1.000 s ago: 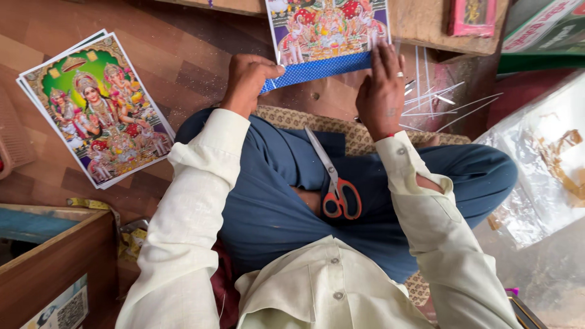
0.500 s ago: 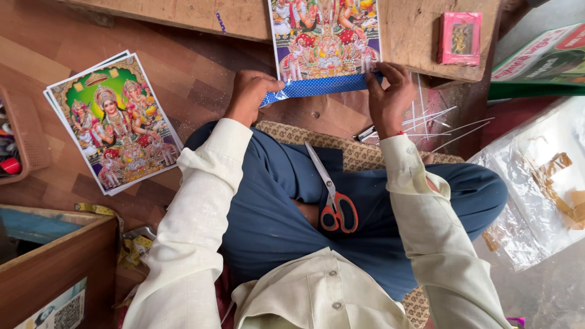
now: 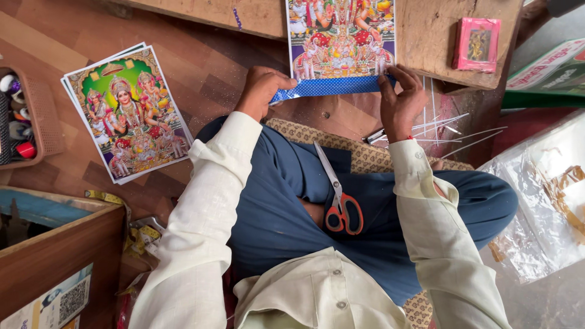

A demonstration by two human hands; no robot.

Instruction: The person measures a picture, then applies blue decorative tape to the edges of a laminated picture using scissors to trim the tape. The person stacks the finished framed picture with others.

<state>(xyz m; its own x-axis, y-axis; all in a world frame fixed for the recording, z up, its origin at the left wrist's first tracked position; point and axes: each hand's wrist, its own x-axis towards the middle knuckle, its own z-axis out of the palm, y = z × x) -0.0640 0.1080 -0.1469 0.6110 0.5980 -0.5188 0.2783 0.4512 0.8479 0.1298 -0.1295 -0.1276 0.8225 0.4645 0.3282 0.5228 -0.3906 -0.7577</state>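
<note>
A colourful printed picture point(image 3: 341, 42) lies on a low wooden board point(image 3: 426, 30) in front of me, with a blue dotted strip point(image 3: 332, 88) along its near edge. My left hand point(image 3: 262, 88) pinches the strip's left end. My right hand point(image 3: 402, 100) holds its right end, fingers pressing on it. Red-handled scissors point(image 3: 341, 204) rest on my lap, blades pointing away from me. I sit cross-legged in blue trousers and a cream shirt.
A stack of similar prints point(image 3: 128, 113) lies on the wooden floor at left. A basket of small items point(image 3: 24, 122) stands at the far left, a wooden box point(image 3: 55, 244) near left. Thin white sticks point(image 3: 445, 125), a pink packet point(image 3: 478, 42) and clear plastic sheets point(image 3: 542, 201) are at right.
The view has tipped downward, so the picture and both hands sit lower in the frame. Both hands stay on the ends of the blue strip. The scissors have not moved.
</note>
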